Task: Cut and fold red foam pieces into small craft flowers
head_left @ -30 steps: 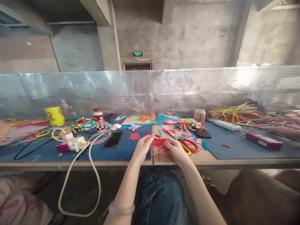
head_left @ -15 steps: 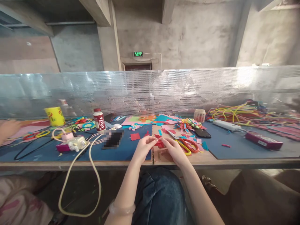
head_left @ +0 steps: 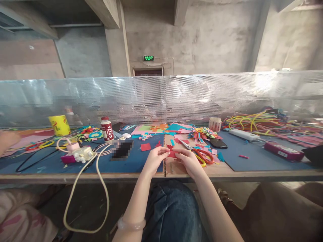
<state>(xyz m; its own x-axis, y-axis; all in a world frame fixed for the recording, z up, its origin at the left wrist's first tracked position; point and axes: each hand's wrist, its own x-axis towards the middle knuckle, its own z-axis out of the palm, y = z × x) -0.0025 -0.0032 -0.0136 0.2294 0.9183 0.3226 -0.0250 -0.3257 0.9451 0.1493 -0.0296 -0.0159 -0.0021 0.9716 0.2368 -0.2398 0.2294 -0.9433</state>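
Note:
Between my two hands a small piece of red paper (head_left: 172, 154) is stretched, just above the near part of the table. My left hand (head_left: 155, 160) pinches its left end between thumb and fingers, and my right hand (head_left: 188, 161) pinches the other end. Right beside my right hand lie scissors with orange and yellow handles (head_left: 205, 157), their blades pointing away to the left. A square of red paper (head_left: 145, 147) rests on the blue mat to the left of my hands. Paper scraps and a multicoloured paper flower (head_left: 202, 133) lie beyond them.
Left are a red-capped bottle (head_left: 107, 129), a yellow roll (head_left: 59, 125), a power strip (head_left: 82, 154) and a cable looping off the edge. Right are a black phone (head_left: 218, 143), a white bar (head_left: 244, 135) and a purple box (head_left: 284, 151). Another person's hand (head_left: 8, 142) is far left.
My hands have turned slightly, and the red paper between them now looks flatter and wider. At the far left the other person's hand has shifted; a dark shape has appeared at the right edge.

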